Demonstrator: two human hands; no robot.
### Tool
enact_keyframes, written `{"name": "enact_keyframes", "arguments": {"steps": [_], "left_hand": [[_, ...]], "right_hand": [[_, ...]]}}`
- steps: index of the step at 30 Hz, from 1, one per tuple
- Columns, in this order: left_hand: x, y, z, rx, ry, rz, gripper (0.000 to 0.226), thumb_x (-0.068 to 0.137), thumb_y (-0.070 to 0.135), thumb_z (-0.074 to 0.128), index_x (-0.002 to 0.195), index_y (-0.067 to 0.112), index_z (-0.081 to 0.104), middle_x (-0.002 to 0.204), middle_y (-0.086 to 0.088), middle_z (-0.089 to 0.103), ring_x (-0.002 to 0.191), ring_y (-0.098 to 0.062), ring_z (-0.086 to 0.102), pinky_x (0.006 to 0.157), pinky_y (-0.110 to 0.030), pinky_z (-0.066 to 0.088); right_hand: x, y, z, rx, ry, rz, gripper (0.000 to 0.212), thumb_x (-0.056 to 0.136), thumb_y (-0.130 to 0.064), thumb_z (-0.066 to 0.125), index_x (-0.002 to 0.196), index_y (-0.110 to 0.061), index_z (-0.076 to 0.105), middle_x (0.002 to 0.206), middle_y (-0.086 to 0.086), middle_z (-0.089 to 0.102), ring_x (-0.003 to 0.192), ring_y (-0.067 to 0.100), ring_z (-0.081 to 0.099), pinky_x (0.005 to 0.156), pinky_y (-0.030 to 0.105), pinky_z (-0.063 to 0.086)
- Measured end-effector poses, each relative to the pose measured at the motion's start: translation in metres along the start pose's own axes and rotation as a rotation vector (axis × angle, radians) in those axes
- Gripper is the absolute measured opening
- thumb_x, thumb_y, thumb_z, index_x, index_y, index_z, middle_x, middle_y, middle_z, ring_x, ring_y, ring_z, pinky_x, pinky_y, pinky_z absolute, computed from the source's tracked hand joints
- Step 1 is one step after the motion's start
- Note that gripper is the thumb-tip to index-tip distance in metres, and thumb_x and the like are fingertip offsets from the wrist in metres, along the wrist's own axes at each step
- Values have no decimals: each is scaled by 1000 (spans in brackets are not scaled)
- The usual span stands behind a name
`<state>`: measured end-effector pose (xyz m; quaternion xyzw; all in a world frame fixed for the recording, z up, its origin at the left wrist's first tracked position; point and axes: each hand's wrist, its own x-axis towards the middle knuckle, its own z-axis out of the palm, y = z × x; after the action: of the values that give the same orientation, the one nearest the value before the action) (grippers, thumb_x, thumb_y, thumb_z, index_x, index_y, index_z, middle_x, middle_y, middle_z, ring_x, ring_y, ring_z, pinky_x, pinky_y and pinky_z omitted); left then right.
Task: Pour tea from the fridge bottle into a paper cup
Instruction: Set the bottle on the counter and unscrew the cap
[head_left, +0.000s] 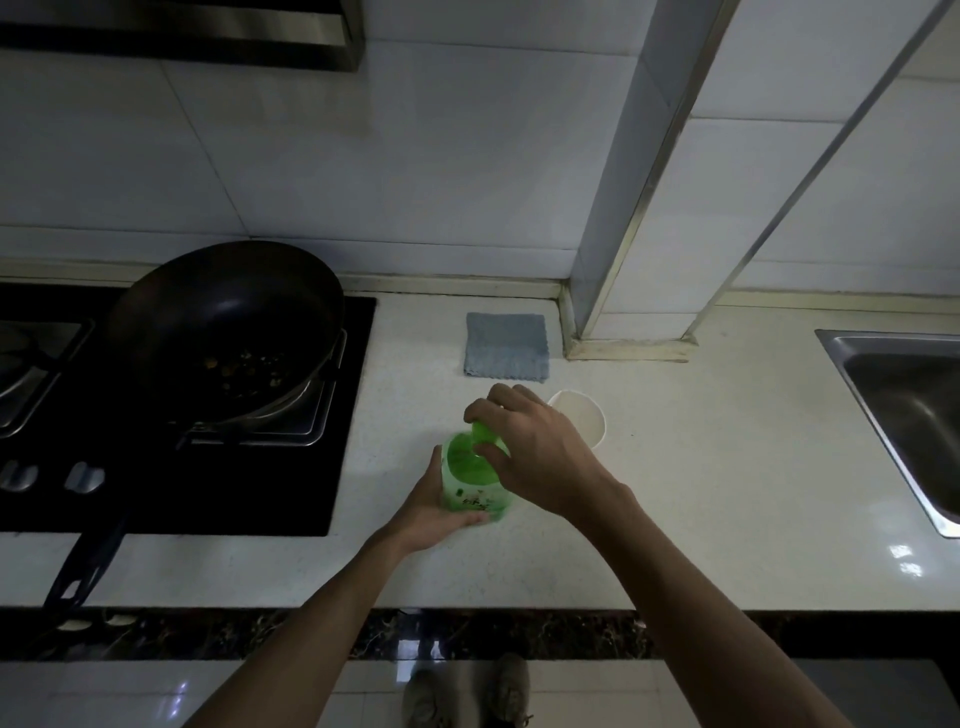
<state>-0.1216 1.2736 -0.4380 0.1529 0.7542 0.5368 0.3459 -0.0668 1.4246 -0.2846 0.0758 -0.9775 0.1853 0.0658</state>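
A green tea bottle (467, 480) stands upright on the white countertop (649, 519), seen from above. My left hand (434, 506) wraps around its body from the near side. My right hand (530, 447) comes over the top, and its fingertips pinch the green cap (480, 432). A white paper cup (582, 415) stands just behind and to the right of the bottle, partly hidden by my right hand. I cannot see inside the cup.
A black wok (228, 332) with bits of food sits on the dark stove (332, 415) at the left, its handle reaching toward the counter edge. A folded blue-grey cloth (506, 345) lies behind the cup. A steel sink (904, 410) is at the far right.
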Motion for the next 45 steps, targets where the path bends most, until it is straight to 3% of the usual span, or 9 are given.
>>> {"name": "enact_keyframes", "arguments": {"steps": [5,10,13,20,28,32,34,37,45], "left_hand": [[0,-4,0,-33,-10,50,85,67,0,85,133,20,35,124,-2,58,112,-6,60,84,-21,54],[2,-5,-1,-3,-40,53,91,65,9,88,136,25,33,129,1,54,119,-11,56,92,-29,54],[4,-5,-2,34,-27,35,99,58,25,92,136,28,32,129,6,54,119,-9,55,96,-35,53],[2,-5,0,11,0,-9,94,61,16,90,137,27,35,126,5,59,116,-9,58,95,-26,52],[3,-11,0,69,33,-49,93,57,24,92,134,27,39,119,6,63,112,-9,61,97,-33,52],[3,-8,3,85,38,-70,87,63,16,90,135,19,40,116,8,63,106,-2,60,82,-11,51],[2,-7,5,95,46,-74,81,66,10,87,133,16,41,113,8,62,100,3,59,73,-4,48],[1,-7,4,95,62,-77,80,66,10,88,132,14,44,114,4,65,103,-3,62,75,-6,50],[1,-9,3,109,31,-80,79,64,22,90,131,15,50,118,-2,67,106,-5,65,79,-11,52]], "right_hand": [[-33,20,18,265,402,96,25,76,-9,80,87,-8,57,93,4,64,83,15,56,69,20,46],[-73,39,52,295,680,228,39,67,1,84,83,-16,52,86,2,63,77,10,49,67,12,40],[-95,53,71,305,655,319,38,66,1,86,81,-15,55,83,-1,65,75,12,51,65,13,40],[-124,76,107,300,525,462,25,71,-2,84,82,-9,62,81,-7,61,75,6,48,65,12,41],[-144,98,126,347,461,606,30,73,-1,82,100,-8,69,86,-10,60,82,-1,51,71,9,46],[-138,102,127,365,449,646,33,76,1,78,107,-3,68,86,-16,52,82,17,58,74,31,54],[-134,105,129,353,451,663,35,78,1,77,111,-2,67,87,-9,56,86,18,57,77,32,51],[-131,111,135,321,435,707,38,79,-4,77,116,-2,67,91,1,66,96,21,54,81,30,45],[-134,120,148,208,340,677,40,83,-10,75,121,-5,65,94,0,74,102,28,57,82,41,44]]}}
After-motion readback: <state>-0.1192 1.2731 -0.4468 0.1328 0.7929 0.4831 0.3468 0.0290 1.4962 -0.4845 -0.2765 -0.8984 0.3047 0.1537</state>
